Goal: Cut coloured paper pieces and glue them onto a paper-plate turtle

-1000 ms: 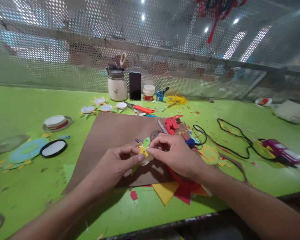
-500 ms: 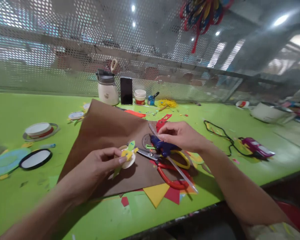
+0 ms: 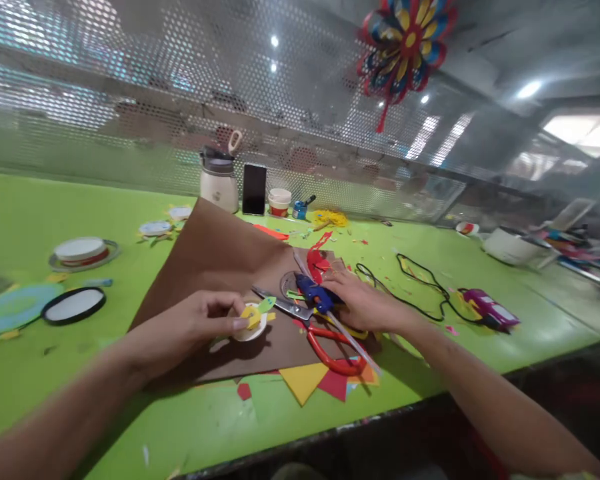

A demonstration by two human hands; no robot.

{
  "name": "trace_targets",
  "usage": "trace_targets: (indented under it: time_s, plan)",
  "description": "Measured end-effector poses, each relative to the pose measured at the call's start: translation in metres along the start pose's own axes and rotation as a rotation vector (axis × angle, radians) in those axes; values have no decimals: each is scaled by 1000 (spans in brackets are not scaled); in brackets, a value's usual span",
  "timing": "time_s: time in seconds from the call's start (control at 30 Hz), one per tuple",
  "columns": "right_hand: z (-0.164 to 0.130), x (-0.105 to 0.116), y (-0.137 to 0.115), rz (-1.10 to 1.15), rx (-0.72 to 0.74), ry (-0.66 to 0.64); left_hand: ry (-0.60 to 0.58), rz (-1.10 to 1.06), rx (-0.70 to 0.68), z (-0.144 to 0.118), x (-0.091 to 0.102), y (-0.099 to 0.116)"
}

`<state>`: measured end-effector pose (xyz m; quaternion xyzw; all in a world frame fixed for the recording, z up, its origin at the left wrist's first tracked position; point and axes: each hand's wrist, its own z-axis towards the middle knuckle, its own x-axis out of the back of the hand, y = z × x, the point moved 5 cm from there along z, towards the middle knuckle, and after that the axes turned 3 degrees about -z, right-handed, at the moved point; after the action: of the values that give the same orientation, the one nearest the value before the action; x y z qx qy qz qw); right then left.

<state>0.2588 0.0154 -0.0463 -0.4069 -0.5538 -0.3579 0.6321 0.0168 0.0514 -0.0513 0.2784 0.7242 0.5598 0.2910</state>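
Head view: you look forward and down, close over the green bench [image 3: 55, 373].
Faces: the perforated screen [image 3: 130, 100] behind.

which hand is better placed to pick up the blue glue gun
Right, most likely. The right hand already rests on the blue glue gun, beside the red-handled scissors. The left hand is occupied, pinching the small paper craft disc above the brown sheet.
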Motion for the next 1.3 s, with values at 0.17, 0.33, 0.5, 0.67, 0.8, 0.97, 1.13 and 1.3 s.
trace_targets:
  time_s: [0.17, 0.33, 0.5, 0.67, 0.8, 0.97, 1.13, 1.3]
  plan:
    - [1, -14, 10, 42, 1, 42, -27, 39, -2, 2, -1, -3]
    - [-1, -12, 14, 146, 7, 107, -64, 25, 26, 4, 1, -7]
    - [-14, 15, 13, 390, -23, 235, -86, -42, 68, 3, 1, -7]
    - [-29, 23, 5, 758, -194, 140, -20, -8, 92, 4, 4, -11]
    - [-29, 21, -19, 777, -118, 23, -20, 42, 102, 5, 5, -14]
    - [-16, 30, -43, 440, 34, 51, -43, 27, 124, 5, 5, -14]
    - [-7, 30, -58, 432, 112, 36, -64, 14, 121, 7, 3, -13]
    - [-7, 21, -55, 479, 74, -19, -96, 23, 148, 9, 4, -18]
